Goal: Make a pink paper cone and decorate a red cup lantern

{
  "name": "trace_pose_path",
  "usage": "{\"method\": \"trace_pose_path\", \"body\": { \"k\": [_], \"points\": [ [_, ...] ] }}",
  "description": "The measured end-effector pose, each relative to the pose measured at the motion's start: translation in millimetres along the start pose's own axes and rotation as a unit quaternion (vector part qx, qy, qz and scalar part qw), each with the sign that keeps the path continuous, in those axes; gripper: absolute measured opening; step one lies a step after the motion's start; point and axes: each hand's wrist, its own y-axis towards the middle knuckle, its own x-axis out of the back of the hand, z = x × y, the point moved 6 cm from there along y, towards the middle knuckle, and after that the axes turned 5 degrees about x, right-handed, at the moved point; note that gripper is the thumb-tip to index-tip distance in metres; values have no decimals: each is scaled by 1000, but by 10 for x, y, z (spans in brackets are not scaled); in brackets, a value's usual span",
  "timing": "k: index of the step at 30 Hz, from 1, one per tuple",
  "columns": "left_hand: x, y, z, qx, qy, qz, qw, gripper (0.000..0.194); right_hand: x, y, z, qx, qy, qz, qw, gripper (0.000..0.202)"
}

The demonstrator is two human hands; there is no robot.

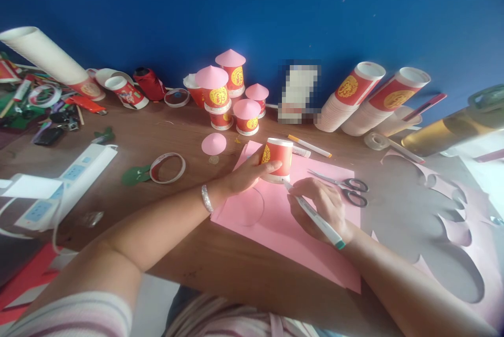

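Clamping red cup [281,155] with left hand [252,172] on pink paper [275,221], mid-table. Pinching green-ended marker [319,222] in right hand [323,203], tip at cup's lower near edge. Just left on paper: drawn circle [249,207]. To right: scissors [342,185]. Farther: orange-capped pen [309,146], cone-topped cups [218,96]. Far right: leaning cup stacks [347,94]. Near right: cut pink scraps [460,232]. Left: white power strip [74,173].
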Motion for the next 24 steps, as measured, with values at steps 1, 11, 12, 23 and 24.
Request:
{"method": "trace_pose_path", "body": {
  "k": [1, 11, 12, 23, 24],
  "points": [
    [4, -3, 0, -2, 5, -4, 1000, 37, -1, -5, -2, 3, -2, 0, 1000, 23],
    [-6, -22, -9, 14, 3, -5, 1000, 40, -16, -25, -22, 20, -24, -3, 999, 26],
    [-9, -22, -9, 15, 0, -4, 1000, 41, -18, -24, -20, 21, -25, -3, 999, 27],
    [-24, -37, -41, 15, 14, -4, 1000, 39, -26, 6, 1, 23, -25, 5, 999, 22],
    [-22, -39, -49, 9, 21, -7, 1000, 39, -28, 5, 1, 24, -25, 5, 999, 22]
  ]
}}
